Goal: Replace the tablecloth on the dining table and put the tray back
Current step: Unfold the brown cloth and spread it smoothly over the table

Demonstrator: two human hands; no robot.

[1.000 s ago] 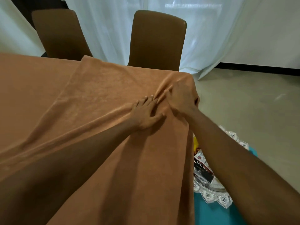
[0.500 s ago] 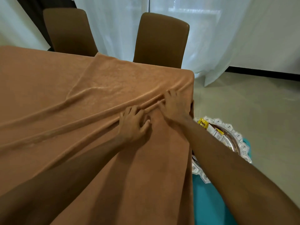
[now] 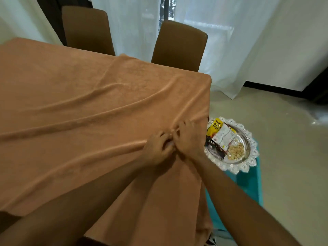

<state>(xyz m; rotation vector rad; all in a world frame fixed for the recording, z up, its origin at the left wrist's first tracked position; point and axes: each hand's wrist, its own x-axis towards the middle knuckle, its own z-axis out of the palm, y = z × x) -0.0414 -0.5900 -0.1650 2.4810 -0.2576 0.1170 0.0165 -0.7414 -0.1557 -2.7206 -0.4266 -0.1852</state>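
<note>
An orange-brown tablecloth (image 3: 85,107) covers the dining table, with long creases running across it towards the right edge. My left hand (image 3: 157,150) and my right hand (image 3: 189,139) lie side by side near that right edge, fingers curled into a fold of the cloth and gripping it. A silver tray (image 3: 248,157) with a scalloped rim sits low beside the table on a teal surface (image 3: 248,185). It holds snack packets (image 3: 221,137) and loose nuts (image 3: 235,150).
Two brown chairs (image 3: 179,45) (image 3: 87,29) stand at the table's far side in front of white sheer curtains (image 3: 221,41). Beige floor (image 3: 287,157) stretches out on the right. A dark skirting line runs along the far right wall.
Both hands have slid back along the cloth towards me and closed up together, bunching a fold. My view has shifted, so the whole tray now shows.
</note>
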